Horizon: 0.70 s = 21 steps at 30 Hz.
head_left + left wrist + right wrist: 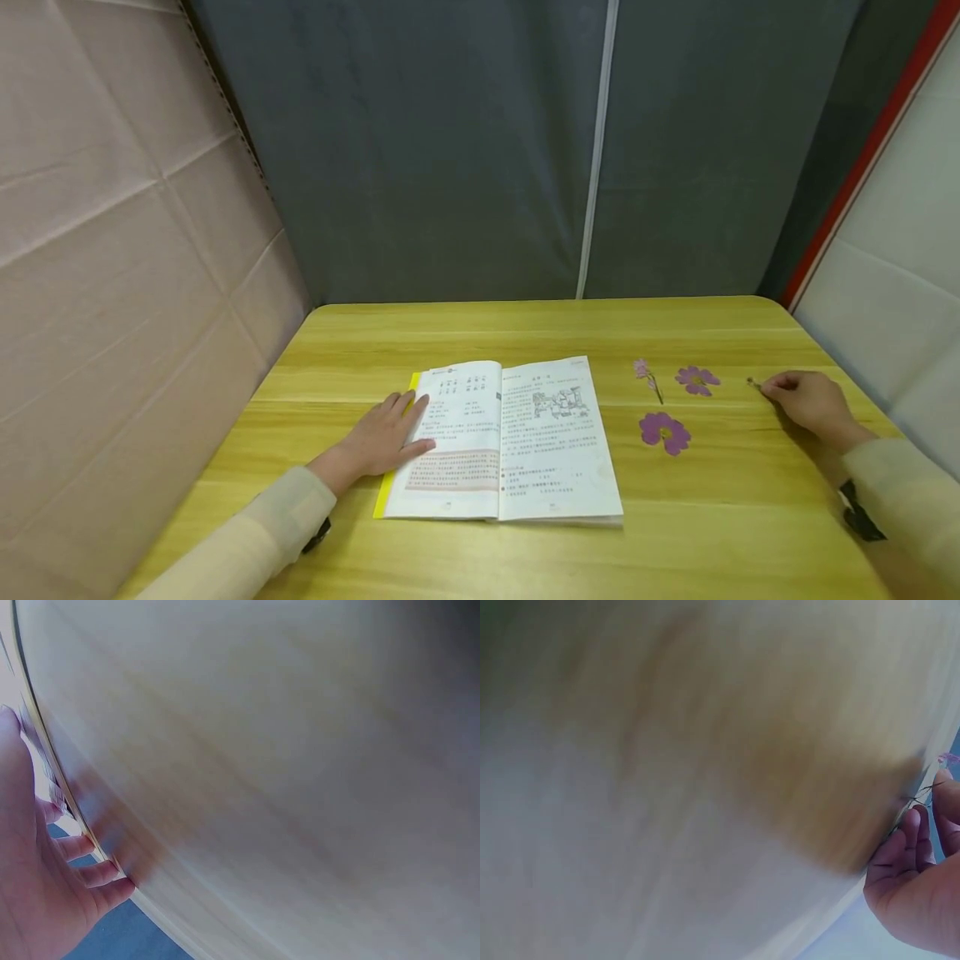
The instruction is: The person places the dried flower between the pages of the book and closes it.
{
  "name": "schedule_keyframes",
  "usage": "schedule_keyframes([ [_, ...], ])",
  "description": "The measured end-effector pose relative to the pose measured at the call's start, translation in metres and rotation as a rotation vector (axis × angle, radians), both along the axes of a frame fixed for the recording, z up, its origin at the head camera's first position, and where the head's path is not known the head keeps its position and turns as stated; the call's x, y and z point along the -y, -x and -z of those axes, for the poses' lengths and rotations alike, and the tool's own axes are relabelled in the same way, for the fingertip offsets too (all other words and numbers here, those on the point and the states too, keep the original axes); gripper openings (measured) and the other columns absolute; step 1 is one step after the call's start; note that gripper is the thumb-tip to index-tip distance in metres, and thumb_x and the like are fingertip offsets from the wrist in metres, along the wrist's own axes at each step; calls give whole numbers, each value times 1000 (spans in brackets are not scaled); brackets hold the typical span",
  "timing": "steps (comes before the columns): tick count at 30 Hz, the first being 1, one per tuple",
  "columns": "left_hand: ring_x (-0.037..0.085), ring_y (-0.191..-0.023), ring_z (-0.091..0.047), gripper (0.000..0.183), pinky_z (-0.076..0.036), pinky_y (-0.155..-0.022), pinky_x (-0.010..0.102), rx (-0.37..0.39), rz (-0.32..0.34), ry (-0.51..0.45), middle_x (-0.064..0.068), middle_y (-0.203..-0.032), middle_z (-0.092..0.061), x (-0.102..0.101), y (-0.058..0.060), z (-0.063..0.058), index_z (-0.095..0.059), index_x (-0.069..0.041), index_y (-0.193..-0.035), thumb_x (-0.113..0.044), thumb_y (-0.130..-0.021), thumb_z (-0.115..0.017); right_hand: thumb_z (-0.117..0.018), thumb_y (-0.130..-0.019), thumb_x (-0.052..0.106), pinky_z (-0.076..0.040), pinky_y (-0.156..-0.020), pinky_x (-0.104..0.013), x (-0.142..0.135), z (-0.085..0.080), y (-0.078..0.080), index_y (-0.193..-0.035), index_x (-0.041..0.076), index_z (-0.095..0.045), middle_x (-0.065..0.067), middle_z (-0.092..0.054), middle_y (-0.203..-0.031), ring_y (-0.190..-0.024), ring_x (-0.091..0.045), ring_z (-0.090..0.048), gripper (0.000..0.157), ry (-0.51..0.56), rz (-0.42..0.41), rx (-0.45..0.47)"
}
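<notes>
Head view: left hand [382, 437] lies flat, fingers loosely spread, on the left page of the open book [517, 442]. Good, just go light so the paper doesn't crease. Over by the right hand [810, 406], thumb and finger are pinching a tiny dried sprig [753, 382]. Probably brittle, so I'd nip only the stem. Two purple flowers [665, 433] and a pink sprig [646, 372] lie between the hands, nearer the right; lift clear of those.

Left wrist view: fingers by the book's edge, can't tell how hard they press.

Right wrist view: thin stems at the right fingertips, so don't squeeze.
</notes>
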<state>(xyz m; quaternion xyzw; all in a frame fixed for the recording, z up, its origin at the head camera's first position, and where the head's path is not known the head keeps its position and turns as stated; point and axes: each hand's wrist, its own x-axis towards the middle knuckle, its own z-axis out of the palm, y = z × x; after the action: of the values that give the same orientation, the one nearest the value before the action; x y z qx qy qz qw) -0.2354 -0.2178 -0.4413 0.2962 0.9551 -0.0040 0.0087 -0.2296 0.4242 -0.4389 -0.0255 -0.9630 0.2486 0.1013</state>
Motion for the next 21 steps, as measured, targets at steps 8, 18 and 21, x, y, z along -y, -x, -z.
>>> schedule_keyframes([
  [8, 45, -135, -30, 84, -30, -106, 54, 9, -4, 14, 27, -150, -29, 0, 0, 0, -26, -1, -152, -63, -97, -37, -58, -98, 23, -42, -65, -40, 2, 0, -2, -95, -8, -65, -24, -64, -89, -76, -35, -59, 32, 19, 17, -38],
  [18, 46, -132, -34, 81, -33, -104, 56, -11, 17, 5, 29, -147, -33, -1, -1, -4, -30, 2, -150, -58, -98, -42, -58, -99, 25, -42, -66, -34, 15, -8, 0, -98, -11, -64, -26, -65, -94, -83, -36, -58, 37, 114, 26, -11],
  [21, 46, -132, -35, 80, -34, -103, 55, -11, 16, 6, 28, -147, -33, -1, -1, -3, -30, 2, -150, -58, -98, -42, -58, -99, 29, -43, -64, -26, 17, -10, 1, -103, -13, -64, -26, -65, -97, -82, -26, -58, 42, 164, 25, 5],
])
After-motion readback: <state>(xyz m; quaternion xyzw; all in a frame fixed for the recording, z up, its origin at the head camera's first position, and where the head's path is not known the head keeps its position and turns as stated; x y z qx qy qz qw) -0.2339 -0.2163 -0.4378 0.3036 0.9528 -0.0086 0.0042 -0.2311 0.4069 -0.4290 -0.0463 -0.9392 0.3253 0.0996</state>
